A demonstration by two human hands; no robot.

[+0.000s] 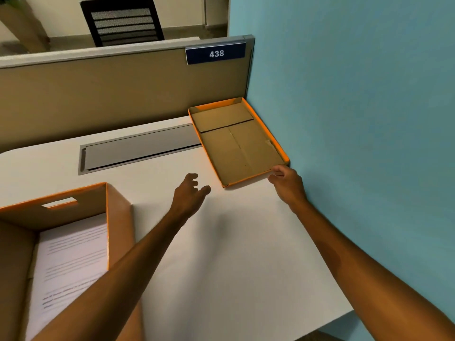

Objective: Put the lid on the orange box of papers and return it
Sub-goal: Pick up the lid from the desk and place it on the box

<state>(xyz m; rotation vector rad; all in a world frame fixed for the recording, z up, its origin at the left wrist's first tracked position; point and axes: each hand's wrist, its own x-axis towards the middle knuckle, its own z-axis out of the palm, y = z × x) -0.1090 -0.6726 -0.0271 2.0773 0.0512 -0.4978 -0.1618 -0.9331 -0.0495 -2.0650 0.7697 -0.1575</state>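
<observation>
The orange lid (236, 141) lies upside down in the far right corner of the white desk (221, 242), its brown inside facing up. My right hand (285, 182) pinches the lid's near right corner. My left hand (190, 190) hovers over the desk just left of the lid's near edge, fingers apart and holding nothing. The orange box (115, 212) stands uncovered at the near left, with printed papers (71, 262) stacked inside. My left forearm crosses in front of the box's right wall.
A tan partition (110, 94) with a blue "438" sign (216, 53) closes the desk's far side. A teal wall (357, 119) runs along the right. A grey cable flap (140, 148) is set into the desk. A black chair (123, 20) stands beyond the partition.
</observation>
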